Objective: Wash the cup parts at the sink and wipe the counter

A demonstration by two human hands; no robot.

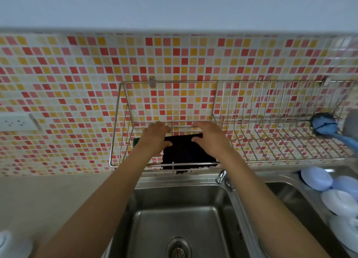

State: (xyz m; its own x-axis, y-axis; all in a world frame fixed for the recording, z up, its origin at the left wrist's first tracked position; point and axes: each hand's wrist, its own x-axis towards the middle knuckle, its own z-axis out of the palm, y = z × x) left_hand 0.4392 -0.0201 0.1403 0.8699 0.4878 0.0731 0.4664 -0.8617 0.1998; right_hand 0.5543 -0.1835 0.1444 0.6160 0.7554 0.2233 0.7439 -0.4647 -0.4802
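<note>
A dark cloth (186, 153) lies on the wire wall rack (120, 122) above the sink, its ragged lower edge hanging past the rack's front bar. My left hand (155, 135) rests on the cloth's left top corner. My right hand (209, 137) presses on its right top corner, thumb on the fabric. A green sponge (136, 141) peeks out left of my left hand. Pale blue and white cup parts (333, 192) lie in the right sink basin.
The steel left basin (174, 215) with its drain lies below my arms; the tap (221, 176) stands between the basins. A blue brush (325, 125) lies on the rack's right end. A wall socket (17, 122) is at left above the beige counter (58, 195).
</note>
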